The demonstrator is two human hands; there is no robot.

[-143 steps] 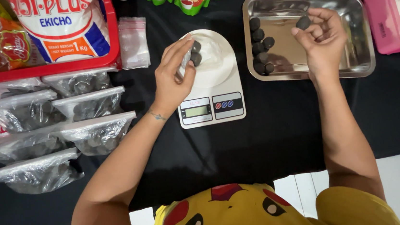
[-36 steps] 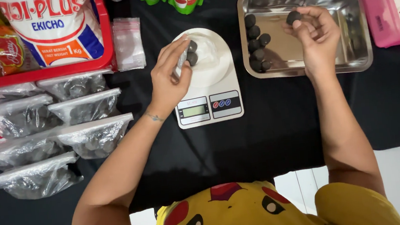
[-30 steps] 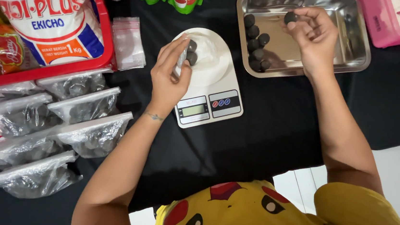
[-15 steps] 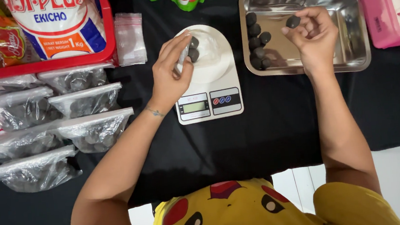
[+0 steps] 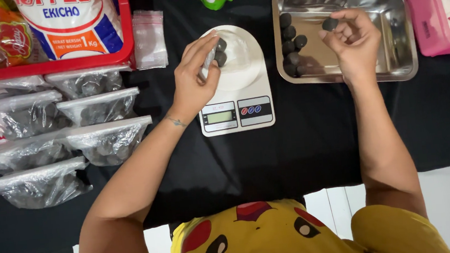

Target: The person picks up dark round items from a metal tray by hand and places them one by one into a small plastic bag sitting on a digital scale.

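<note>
Right hand [image 5: 356, 42] pinches one dark ball [image 5: 330, 24] in its fingertips above the steel tray [image 5: 401, 67]; left hand [image 5: 194, 75] grips the clear bag [image 5: 232, 50] on the white scale [image 5: 236, 95].

Your left fingers close loosely on the bag's mouth, two balls inside. Risk, as judged: a slack mouth lets the ball roll off across the black counter [image 5: 313, 146]; pressing down skews the weight.
</note>
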